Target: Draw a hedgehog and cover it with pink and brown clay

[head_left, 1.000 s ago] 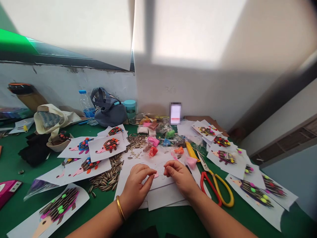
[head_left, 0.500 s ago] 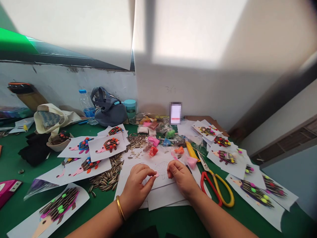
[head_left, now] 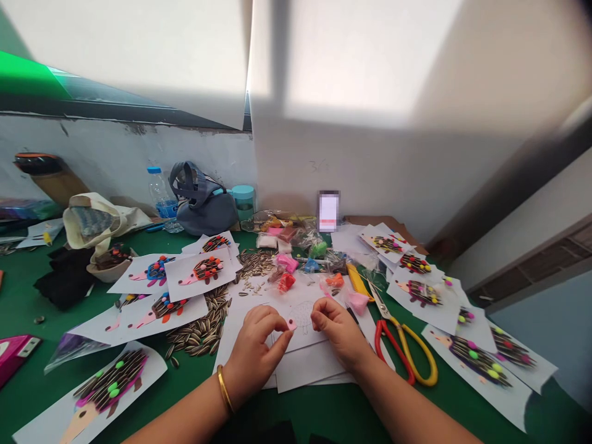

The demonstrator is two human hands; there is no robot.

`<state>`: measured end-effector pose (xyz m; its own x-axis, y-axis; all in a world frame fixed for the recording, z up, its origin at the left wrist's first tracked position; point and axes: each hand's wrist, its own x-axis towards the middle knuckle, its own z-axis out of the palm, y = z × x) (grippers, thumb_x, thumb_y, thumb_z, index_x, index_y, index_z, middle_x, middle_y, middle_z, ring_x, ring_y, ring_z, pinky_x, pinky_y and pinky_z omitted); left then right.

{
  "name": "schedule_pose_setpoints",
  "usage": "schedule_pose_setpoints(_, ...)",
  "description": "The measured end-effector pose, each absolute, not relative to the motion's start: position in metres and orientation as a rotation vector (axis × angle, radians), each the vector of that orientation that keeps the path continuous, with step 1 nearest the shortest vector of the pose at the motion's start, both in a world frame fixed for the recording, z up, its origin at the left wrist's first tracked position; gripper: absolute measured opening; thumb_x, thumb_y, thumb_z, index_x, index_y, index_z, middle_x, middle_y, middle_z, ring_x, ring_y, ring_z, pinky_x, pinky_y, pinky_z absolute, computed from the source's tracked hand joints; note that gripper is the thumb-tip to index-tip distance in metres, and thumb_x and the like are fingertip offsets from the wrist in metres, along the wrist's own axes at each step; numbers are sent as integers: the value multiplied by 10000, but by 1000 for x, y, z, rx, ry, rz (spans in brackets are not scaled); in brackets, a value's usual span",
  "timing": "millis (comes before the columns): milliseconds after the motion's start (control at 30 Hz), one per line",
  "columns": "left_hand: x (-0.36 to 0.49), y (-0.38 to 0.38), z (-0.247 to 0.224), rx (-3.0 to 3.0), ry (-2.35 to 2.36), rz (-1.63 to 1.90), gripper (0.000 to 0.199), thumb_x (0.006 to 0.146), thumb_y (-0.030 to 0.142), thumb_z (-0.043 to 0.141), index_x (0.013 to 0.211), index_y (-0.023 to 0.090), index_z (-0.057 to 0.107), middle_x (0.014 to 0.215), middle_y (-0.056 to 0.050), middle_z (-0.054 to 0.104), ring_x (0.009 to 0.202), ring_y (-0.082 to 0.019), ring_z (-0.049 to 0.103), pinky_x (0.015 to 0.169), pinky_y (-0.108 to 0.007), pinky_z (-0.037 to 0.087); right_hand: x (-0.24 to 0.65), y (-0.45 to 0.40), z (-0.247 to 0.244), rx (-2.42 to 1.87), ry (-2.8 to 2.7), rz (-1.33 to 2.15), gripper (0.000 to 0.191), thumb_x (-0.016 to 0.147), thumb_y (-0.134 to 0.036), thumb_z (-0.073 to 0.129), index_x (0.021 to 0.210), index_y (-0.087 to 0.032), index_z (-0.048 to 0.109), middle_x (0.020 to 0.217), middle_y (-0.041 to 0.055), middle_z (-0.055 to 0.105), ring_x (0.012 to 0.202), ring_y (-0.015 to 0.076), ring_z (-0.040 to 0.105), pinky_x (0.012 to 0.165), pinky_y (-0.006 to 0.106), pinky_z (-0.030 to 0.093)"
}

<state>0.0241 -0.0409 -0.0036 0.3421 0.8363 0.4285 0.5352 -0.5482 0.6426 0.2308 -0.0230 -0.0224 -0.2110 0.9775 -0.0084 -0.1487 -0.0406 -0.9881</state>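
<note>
My left hand (head_left: 261, 339), with a gold bangle at the wrist, has thumb and index finger closed in a pinch. At their tips is a small pink clay piece (head_left: 291, 323) with a dark dot, partly hidden by the fingers. It sits at the left end of a pencil outline (head_left: 303, 316) drawn on white paper (head_left: 308, 367). Just right of the outline, my right hand (head_left: 340, 330) is curled with thumb and index finger pressed together; whatever they hold is too small or hidden.
Sunflower seeds (head_left: 203, 327) are heaped at left. Bagged coloured clay (head_left: 287, 264) lies behind the paper. Scissors (head_left: 402, 345) and a yellow cutter (head_left: 358, 282) lie at right. Finished hedgehog pictures (head_left: 481, 357) flank both sides. A phone (head_left: 328, 213) stands at the back.
My left index finger has shifted slightly back, uncovering more of the pink clay and its dark dot. My right hand has barely moved.
</note>
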Motion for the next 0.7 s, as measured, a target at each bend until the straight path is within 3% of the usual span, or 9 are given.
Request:
schedule_pose_setpoints(133, 24, -39, -4, 2227, 1181, 1039, 186, 968, 285, 466, 925, 223, 636, 890, -50, 613, 875, -207, 553, 823, -361, 429, 229, -24, -21, -1004, -1253, 1418, 303, 845, -484, 661, 790, -197, 580, 691, -21, 555, 676, 137, 484, 680, 271, 375)
schedule_pose_setpoints(300, 23, -38, -5, 2240, 1220, 1025, 288, 971, 351, 456, 752, 207, 574, 795, -39, 576, 793, -199, 534, 768, -356, 432, 229, -24, -21, -1020, -1272, 1387, 385, 910, -544, 539, 753, -195, 575, 635, -9, 549, 632, 141, 478, 655, 283, 380)
schedule_pose_setpoints(467, 25, -39, -4, 2239, 1252, 1047, 129, 928, 295, 540, 875, 220, 631, 871, -51, 608, 867, -214, 558, 798, -366, 449, 229, -23, -19, -1010, -1253, 1412, 309, 821, -486, 683, 760, -204, 572, 679, -20, 552, 661, 141, 485, 666, 270, 383)
schedule_pose_setpoints(567, 25, -38, -4, 2248, 1233, 1038, 152, 941, 275, 509, 933, 230, 653, 893, -55, 619, 880, -216, 566, 810, -367, 449, 229, -22, -19, -1028, -1246, 1409, 301, 815, -483, 687, 778, -202, 587, 684, -20, 558, 667, 144, 490, 669, 271, 383)
schedule_pose_setpoints(700, 24, -37, -4, 2246, 1231, 1020, 251, 963, 309, 464, 789, 215, 618, 826, -46, 602, 820, -205, 557, 790, -360, 441, 228, -22, -23, -1028, -1261, 1391, 368, 906, -529, 552, 753, -196, 586, 630, -16, 548, 628, 140, 476, 650, 277, 369)
